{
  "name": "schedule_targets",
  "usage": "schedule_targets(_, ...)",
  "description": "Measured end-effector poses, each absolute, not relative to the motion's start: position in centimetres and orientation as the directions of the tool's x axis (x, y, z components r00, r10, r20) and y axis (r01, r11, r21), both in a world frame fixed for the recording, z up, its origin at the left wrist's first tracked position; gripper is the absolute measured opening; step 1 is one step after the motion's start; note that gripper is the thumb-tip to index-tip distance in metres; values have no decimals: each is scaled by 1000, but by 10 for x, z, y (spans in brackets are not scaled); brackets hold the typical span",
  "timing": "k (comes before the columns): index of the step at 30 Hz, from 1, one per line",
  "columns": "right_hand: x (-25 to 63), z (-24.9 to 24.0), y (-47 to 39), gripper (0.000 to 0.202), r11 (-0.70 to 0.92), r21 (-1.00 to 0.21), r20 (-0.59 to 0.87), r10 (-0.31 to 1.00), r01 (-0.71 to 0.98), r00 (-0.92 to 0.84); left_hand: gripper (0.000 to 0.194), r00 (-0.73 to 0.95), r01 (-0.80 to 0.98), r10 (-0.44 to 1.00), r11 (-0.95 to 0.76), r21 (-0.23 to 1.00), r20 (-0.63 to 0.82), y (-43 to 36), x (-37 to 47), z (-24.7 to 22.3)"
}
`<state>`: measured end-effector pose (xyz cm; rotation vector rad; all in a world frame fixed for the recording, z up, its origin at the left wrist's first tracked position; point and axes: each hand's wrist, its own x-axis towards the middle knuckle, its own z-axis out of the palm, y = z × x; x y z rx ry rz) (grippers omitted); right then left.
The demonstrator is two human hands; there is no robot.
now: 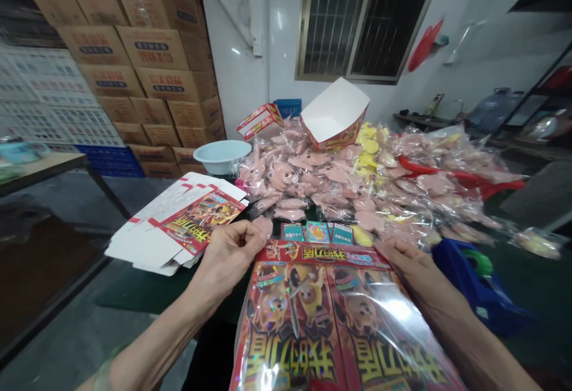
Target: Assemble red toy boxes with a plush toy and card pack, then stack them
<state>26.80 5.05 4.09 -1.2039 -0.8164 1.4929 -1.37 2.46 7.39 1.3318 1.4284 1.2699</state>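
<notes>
A clear plastic bag with red, cartoon-printed packaging inside fills the lower middle of the head view. My left hand pinches its top left corner, thumb and fingers together. At the top right corner, my right hand grips the same bag. Three small cards lie just beyond the bag's top edge. Flattened printed boxes are stacked left of my left hand. Behind the cards is a large pile of pink pieces in clear wrappers, with some yellow ones.
A blue tape dispenser stands to the right of my right hand. At the back are a pale basin, an open box and a red basket. Cartons are stacked by the wall.
</notes>
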Motion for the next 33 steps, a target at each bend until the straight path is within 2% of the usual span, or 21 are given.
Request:
schedule_targets(8,266,44,48,30,-270,-922,-286,958,-278,18,30,-137,416,942,-227,881,307,23,-7,97)
schedule_targets(14,260,55,47,37,-307,-909,-333,942,-280,48,26,-102,465,960,-185,866,260,32,-13,82)
schedule_targets(24,258,55,43,31,-250,-936,-267,963,-248,37,23,-192,453,952,-131,882,240,35,-12,66)
schedule_targets(26,257,55,43,29,-228,-943,-244,969,-241,39,23,-253,392,944,-102,914,213,32,-8,65)
schedule_targets(29,256,56,42,26,-199,-949,-212,977,-245,29,25,-355,166,928,-56,985,113,26,-1,66)
schedule_targets(33,262,42,46,21,-217,-954,-212,976,-206,-48,31,-347,-109,937,-1,994,-37,18,5,66)
